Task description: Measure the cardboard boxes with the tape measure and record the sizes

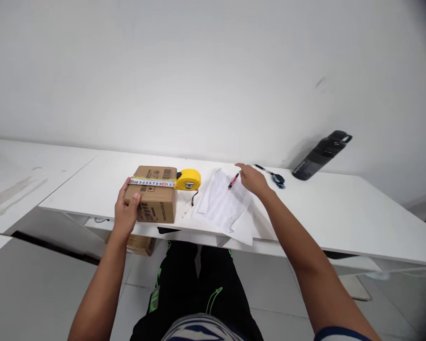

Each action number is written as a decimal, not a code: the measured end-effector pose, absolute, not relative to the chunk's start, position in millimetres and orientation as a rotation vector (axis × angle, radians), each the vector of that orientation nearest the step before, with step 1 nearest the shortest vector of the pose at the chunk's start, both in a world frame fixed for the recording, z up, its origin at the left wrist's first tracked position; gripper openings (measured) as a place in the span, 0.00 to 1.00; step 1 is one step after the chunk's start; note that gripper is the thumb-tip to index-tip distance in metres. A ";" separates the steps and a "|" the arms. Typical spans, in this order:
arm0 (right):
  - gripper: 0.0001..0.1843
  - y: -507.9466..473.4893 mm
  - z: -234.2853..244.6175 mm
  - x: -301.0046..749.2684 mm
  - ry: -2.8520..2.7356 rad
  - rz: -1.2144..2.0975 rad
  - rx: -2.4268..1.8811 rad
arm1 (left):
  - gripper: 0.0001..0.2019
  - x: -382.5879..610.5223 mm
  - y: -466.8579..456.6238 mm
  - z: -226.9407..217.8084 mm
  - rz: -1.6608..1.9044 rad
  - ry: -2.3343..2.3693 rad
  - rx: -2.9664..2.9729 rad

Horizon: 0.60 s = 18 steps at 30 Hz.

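White desk [341,208] against a bare wall: the left hand [127,211] clamps the box [155,201], pinning the tape [152,183] across its top. Right of the box, the right hand [252,180] rests loosely open beside the pen [233,181] on papers [223,203]. Box print is unreadable.

Tape measure blade [152,183] across the cardboard box [152,199]: digits 3 to 9, then 10 in red, readable. Box print, paper sheets [224,201] and bottle [321,155] lettering illegible.

matt cardboard box [152,196], seemingly glossy plastic tape measure [188,180]
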State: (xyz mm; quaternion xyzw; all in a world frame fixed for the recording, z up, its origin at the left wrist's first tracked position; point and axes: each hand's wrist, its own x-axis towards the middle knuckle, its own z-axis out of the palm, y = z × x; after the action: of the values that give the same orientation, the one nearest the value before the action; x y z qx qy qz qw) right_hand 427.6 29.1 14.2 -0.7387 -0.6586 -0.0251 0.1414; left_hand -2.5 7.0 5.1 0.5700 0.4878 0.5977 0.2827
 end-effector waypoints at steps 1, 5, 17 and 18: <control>0.27 31.7 8.0 438.2 -1.957 -0.091 -2.265 | 0.33 -2.4 7.5 5.5 1.603 1.311 1.524; 0.34 43.8 -17.7 458.9 -2.138 -0.090 -2.441 | 0.31 -2.1 9.0 5.7 1.616 1.342 1.517; 0.19 61.2 -47.8 470.0 -2.373 -0.238 -2.206 | 0.32 -2.9 6.3 5.4 1.628 1.356 1.504; 0.20 61.6 -48.9 471.1 -2.385 -0.244 -2.186 | 0.33 -2.9 6.1 5.2 1.634 1.351 1.504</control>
State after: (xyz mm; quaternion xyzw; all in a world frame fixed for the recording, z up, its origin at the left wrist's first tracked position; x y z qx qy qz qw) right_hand 471.1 61.6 -48.9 -0.6728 -0.7342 -0.0751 -0.0514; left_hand -2.9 6.1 5.2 0.5576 0.5007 0.6056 0.2676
